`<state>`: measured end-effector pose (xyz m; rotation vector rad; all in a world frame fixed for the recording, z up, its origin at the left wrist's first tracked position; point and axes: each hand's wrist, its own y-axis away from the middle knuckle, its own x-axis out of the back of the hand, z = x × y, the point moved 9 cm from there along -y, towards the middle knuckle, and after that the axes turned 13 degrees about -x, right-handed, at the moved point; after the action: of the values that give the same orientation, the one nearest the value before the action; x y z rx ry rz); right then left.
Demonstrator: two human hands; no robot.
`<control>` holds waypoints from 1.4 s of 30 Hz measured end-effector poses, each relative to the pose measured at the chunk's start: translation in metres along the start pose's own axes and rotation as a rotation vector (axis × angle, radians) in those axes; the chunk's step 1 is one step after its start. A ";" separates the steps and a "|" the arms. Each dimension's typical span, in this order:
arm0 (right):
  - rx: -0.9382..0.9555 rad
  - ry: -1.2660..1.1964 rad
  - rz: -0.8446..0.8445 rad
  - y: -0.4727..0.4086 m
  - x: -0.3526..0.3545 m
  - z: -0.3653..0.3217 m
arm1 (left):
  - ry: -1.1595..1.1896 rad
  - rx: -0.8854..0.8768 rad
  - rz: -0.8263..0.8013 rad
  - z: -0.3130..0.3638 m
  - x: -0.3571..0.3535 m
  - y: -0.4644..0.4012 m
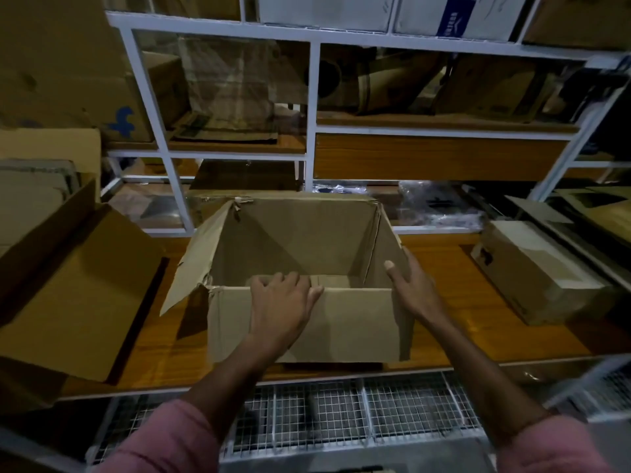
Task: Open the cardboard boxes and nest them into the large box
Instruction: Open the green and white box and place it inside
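An open brown cardboard box (341, 322) stands in the middle of the wooden shelf, its inside bare and its left flap splayed outward. My left hand (280, 302) curls over the top edge of the near wall, fingers hooked inside. My right hand (409, 285) lies flat against the outside of the right wall, thumb up at the rim. A larger open box (68, 302) lies at the left with a flap raised. A closed smaller box (536, 271) rests at the right.
The wooden shelf (478, 322) has a wire-mesh rack (341, 414) below its front edge. White metal shelving (310, 107) behind holds flattened cardboard, plastic bags and more boxes. A tall box with a blue logo (68, 80) stands at the far left.
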<state>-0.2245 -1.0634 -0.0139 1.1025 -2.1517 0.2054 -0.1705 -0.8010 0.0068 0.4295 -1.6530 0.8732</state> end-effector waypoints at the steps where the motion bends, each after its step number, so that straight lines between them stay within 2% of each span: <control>1: 0.020 -0.037 -0.021 0.004 -0.001 0.000 | 0.002 0.005 0.010 0.000 0.000 0.000; 5: 0.123 -0.191 -0.129 0.017 -0.003 0.009 | -0.009 0.029 0.039 -0.002 -0.002 -0.002; 12: 0.221 -0.174 -0.061 0.014 -0.007 0.020 | -0.020 0.059 0.062 -0.005 -0.005 -0.007; 17: 0.324 -0.170 -0.037 0.021 -0.012 0.024 | 0.090 0.065 0.156 -0.011 -0.014 0.002; 22: 0.386 -0.165 0.020 0.028 -0.015 0.032 | 0.048 0.340 0.189 -0.050 -0.030 0.055; 25: 0.409 -0.151 0.069 0.031 -0.014 0.028 | 0.104 0.470 0.205 -0.071 -0.037 0.080; 29: 0.442 -0.111 0.119 0.039 -0.016 0.026 | 0.232 0.378 0.291 -0.080 -0.044 0.086; 32: 0.416 -0.075 0.098 0.035 -0.024 0.034 | 0.224 0.382 0.294 -0.094 -0.045 0.095; 35: 0.398 -0.045 0.117 0.034 -0.029 0.035 | 0.204 0.277 0.304 -0.097 -0.043 0.098; 38: 0.408 -0.030 0.118 0.042 -0.038 0.032 | 0.344 0.196 0.361 -0.102 -0.045 0.091; 42: 0.372 -0.070 0.059 0.049 -0.051 0.023 | 0.495 0.176 0.387 -0.129 -0.048 0.070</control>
<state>-0.2535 -1.0097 -0.0555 1.2652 -2.2672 0.6230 -0.1182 -0.6687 -0.0529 -0.0035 -1.2174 1.3003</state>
